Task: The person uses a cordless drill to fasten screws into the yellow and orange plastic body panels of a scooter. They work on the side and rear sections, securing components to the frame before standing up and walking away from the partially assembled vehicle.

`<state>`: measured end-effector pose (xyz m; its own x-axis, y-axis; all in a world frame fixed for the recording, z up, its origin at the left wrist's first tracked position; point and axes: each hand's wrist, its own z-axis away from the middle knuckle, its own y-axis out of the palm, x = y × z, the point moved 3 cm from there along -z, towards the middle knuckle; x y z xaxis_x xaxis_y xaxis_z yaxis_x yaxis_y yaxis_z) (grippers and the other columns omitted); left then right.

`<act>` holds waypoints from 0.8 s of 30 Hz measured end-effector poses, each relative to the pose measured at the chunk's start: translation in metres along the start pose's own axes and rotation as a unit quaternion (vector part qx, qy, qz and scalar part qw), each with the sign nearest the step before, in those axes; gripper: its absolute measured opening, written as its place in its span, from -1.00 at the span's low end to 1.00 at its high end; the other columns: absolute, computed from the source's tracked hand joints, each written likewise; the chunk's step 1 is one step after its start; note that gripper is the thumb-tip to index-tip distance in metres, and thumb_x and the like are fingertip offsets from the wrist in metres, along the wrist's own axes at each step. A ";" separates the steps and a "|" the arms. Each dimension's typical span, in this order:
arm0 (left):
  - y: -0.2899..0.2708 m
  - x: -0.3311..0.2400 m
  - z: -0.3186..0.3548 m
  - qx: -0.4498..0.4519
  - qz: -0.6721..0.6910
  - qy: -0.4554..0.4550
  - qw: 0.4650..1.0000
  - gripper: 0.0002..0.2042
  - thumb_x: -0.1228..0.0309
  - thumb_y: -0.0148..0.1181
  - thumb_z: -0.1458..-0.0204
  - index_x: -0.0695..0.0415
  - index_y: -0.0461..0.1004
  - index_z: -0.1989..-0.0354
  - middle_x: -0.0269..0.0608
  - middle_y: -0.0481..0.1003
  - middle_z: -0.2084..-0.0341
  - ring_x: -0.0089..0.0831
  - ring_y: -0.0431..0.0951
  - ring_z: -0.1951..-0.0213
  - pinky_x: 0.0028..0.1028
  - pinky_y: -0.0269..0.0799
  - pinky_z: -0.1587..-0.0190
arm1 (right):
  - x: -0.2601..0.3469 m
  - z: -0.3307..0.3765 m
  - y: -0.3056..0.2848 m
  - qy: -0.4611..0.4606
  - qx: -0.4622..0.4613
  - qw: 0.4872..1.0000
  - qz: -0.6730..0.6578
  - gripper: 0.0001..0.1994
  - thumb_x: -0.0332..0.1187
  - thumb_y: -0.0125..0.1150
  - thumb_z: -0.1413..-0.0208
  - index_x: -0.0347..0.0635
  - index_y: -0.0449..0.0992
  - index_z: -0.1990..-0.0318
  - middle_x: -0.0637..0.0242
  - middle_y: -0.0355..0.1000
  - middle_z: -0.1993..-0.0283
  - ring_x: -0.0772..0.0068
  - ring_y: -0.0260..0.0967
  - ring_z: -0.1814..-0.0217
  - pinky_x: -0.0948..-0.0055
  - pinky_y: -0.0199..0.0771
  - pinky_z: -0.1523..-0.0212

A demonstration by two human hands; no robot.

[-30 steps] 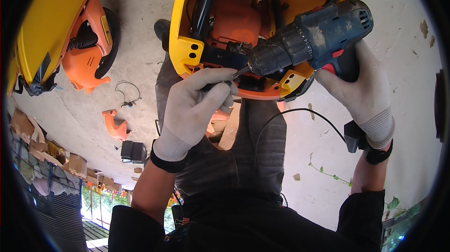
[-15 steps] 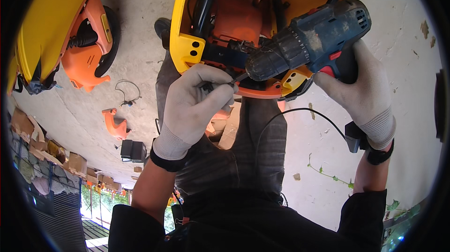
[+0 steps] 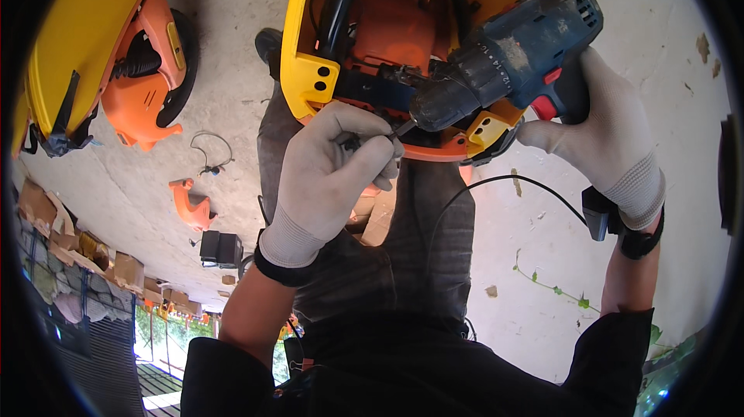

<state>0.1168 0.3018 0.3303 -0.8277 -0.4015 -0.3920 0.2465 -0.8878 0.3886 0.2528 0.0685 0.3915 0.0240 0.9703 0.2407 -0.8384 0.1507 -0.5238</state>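
Spreading beneath everything, a pale grey concrete floor (image 3: 535, 254) ran to your left and right. Ahead of you, at the far side, was an open yellow-and-orange plastic housing (image 3: 301, 87) with black tubes inside. Well to its left stood a second yellow-and-orange plastic machine (image 3: 81, 49). Your blue-and-black cordless drill (image 3: 511, 56) was above the right part of the housing, its chuck aimed left and slightly near. Your white-gloved right hand (image 3: 608, 134) was wrapped around its dark grip, beside the red trigger (image 3: 544, 108). Your white-gloved left hand (image 3: 325, 173) was apart from it, at the housing's near edge, fingers pinched on small dark pieces (image 3: 351, 143), mostly hidden. On the floor to the left, a curved orange plastic part (image 3: 186, 206) lay near a boxy black object (image 3: 221, 249), with a thin dark wire loop (image 3: 208, 155) farther off. Your slim grey bit (image 3: 405, 128) met the left fingertips.
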 end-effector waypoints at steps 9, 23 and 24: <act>0.003 -0.007 -0.004 -0.016 -0.079 -0.089 0.993 -0.86 0.48 0.18 -0.14 0.31 0.47 0.22 -0.22 0.55 0.45 -0.63 0.53 0.47 -0.65 0.43 0.44 | -0.008 -0.016 0.004 -0.008 0.014 0.999 0.035 -0.48 -0.19 0.48 0.21 -0.38 0.38 0.20 0.16 0.46 0.44 0.33 0.50 0.49 0.43 0.60 0.37; -0.019 -0.015 0.004 -0.041 -0.101 -0.062 0.992 -0.75 0.32 0.06 -0.23 0.28 0.48 0.36 -0.26 0.51 0.53 -0.66 0.40 0.53 -0.62 0.31 0.46 | -0.001 -0.032 -0.018 0.006 -0.093 0.990 0.103 -0.46 -0.02 0.43 0.11 -0.36 0.45 0.19 0.10 0.48 0.43 0.27 0.52 0.40 0.39 0.55 0.31; -0.026 -0.013 0.007 -0.045 -0.113 -0.071 0.990 -0.74 0.32 0.07 -0.23 0.28 0.48 0.37 -0.28 0.50 0.55 -0.66 0.38 0.54 -0.62 0.30 0.46 | 0.000 -0.035 -0.019 0.011 -0.100 0.988 0.120 -0.47 -0.05 0.42 0.11 -0.35 0.44 0.16 0.11 0.48 0.42 0.28 0.51 0.39 0.40 0.54 0.29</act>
<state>0.1175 0.3312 0.3310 -0.9276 -0.1609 -0.3371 0.0859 -0.9702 0.2265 0.2876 0.0722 0.3723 -0.1482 0.9862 0.0735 -0.6975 -0.0516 -0.7148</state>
